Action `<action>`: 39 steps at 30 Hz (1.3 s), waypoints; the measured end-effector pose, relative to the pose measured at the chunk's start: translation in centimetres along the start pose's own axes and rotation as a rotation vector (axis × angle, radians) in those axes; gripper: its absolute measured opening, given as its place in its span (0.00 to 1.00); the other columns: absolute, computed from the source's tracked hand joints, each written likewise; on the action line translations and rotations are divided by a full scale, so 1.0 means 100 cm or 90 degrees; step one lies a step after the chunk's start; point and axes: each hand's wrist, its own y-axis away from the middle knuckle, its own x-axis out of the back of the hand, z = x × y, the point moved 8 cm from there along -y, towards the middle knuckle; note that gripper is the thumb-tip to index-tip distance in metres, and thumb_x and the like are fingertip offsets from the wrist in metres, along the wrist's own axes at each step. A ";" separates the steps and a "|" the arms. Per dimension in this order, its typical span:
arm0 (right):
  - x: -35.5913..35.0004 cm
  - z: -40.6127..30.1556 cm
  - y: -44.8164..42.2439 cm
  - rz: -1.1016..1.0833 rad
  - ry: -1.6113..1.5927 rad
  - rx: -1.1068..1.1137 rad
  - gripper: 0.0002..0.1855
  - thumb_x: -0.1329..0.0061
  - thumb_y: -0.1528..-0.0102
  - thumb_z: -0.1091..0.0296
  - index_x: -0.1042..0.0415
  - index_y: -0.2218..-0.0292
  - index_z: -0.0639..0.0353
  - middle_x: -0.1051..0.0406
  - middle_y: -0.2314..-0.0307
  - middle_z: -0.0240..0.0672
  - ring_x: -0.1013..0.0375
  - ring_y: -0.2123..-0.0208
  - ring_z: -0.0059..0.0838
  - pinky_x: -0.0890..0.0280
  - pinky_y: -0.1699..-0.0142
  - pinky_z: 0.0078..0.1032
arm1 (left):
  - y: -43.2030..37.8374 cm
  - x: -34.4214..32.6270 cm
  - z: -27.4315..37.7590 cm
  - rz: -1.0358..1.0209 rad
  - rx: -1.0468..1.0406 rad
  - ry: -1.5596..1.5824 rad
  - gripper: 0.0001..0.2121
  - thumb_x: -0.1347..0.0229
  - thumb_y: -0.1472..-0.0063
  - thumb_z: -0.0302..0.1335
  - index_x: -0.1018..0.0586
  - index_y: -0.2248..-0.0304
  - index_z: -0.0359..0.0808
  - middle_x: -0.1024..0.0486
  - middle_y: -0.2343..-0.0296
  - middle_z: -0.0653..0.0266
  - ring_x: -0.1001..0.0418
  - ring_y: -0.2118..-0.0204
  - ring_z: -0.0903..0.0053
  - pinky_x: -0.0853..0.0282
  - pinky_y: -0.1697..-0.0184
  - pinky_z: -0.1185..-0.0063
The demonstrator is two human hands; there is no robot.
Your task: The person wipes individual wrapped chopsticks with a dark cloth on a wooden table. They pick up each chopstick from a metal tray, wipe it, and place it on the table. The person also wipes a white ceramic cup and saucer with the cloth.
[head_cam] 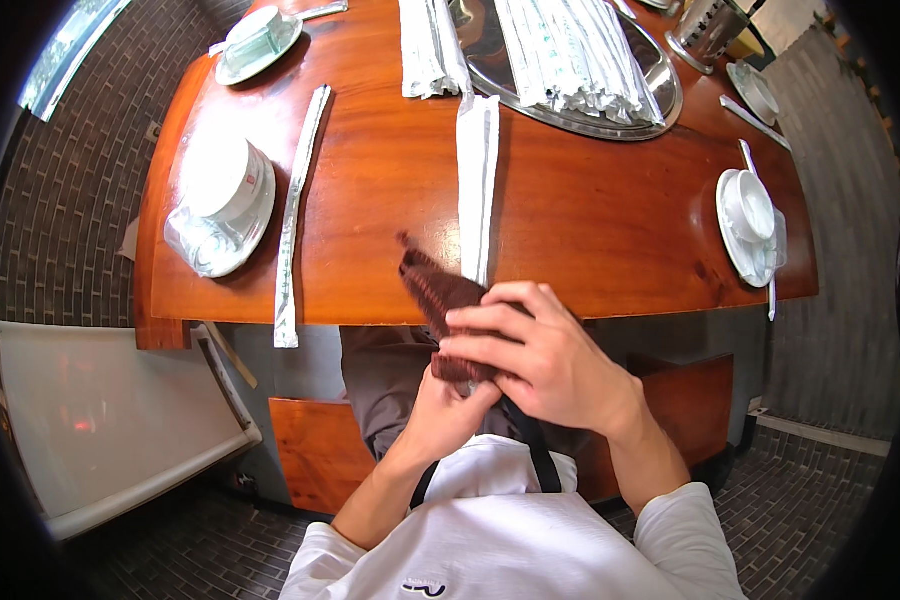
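Note:
A dark brown cloth [439, 289] is bunched between my two hands at the near table edge, one corner sticking out over the wood. My right hand [555, 352] lies across it with fingers curled over the folds. From below, my left hand [446, 416] grips its lower end, most of the fingers hidden. Something small and pale shows between the left thumb and the cloth, too covered to identify. Just beyond the cloth, a paper-wrapped chopstick packet [478, 187] lies lengthwise on the wooden table [375, 180].
Plastic-wrapped tableware [225, 195] sits left, beside another slim packet [300, 217] overhanging the edge. A metal tray [664, 82] holds several wrapped packets [570, 60]. At right is a bowl on a plate [750, 210]; a perforated metal holder [709, 30] stands far right. Wooden benches [315, 450] are below.

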 end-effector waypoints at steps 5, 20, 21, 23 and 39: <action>-0.003 0.000 0.007 -0.005 -0.030 0.004 0.28 0.40 0.56 0.80 0.18 0.52 0.48 0.25 0.49 0.29 0.31 0.49 0.40 0.34 0.43 0.35 | 0.000 -0.002 0.006 -0.078 -0.004 -0.067 0.07 0.46 0.40 0.17 0.25 0.61 0.32 0.26 0.69 0.71 0.29 0.66 0.87 0.31 0.64 0.84; 0.092 0.058 0.033 0.472 -0.358 -0.214 0.20 0.51 0.42 0.87 0.26 0.48 0.66 0.23 0.55 0.37 0.23 0.54 0.25 0.30 0.46 0.23 | 0.023 -0.001 -0.001 -0.170 0.199 0.237 0.20 0.55 0.26 0.29 0.36 0.38 0.31 0.30 0.72 0.64 0.33 0.74 0.81 0.40 0.70 0.83; 0.101 0.072 0.047 0.537 -0.339 -0.244 0.19 0.49 0.39 0.82 0.27 0.47 0.65 0.23 0.54 0.36 0.24 0.53 0.24 0.31 0.46 0.23 | 0.025 -0.004 0.000 -0.192 0.212 0.267 0.22 0.56 0.25 0.29 0.38 0.36 0.32 0.33 0.73 0.66 0.35 0.73 0.82 0.41 0.70 0.84; 0.110 0.092 0.067 0.615 -0.315 -0.246 0.19 0.49 0.38 0.80 0.27 0.46 0.66 0.24 0.54 0.36 0.25 0.53 0.24 0.32 0.45 0.23 | 0.024 -0.002 0.009 -0.174 0.202 0.274 0.21 0.55 0.25 0.29 0.37 0.37 0.30 0.37 0.74 0.69 0.41 0.75 0.83 0.44 0.72 0.83; 0.095 0.090 0.059 0.494 0.040 -0.179 0.27 0.47 0.49 0.83 0.26 0.46 0.63 0.27 0.50 0.47 0.28 0.49 0.49 0.32 0.43 0.39 | -0.268 0.031 0.153 0.087 -0.032 -0.174 0.15 0.54 0.32 0.25 0.31 0.48 0.28 0.36 0.78 0.70 0.41 0.80 0.81 0.42 0.78 0.79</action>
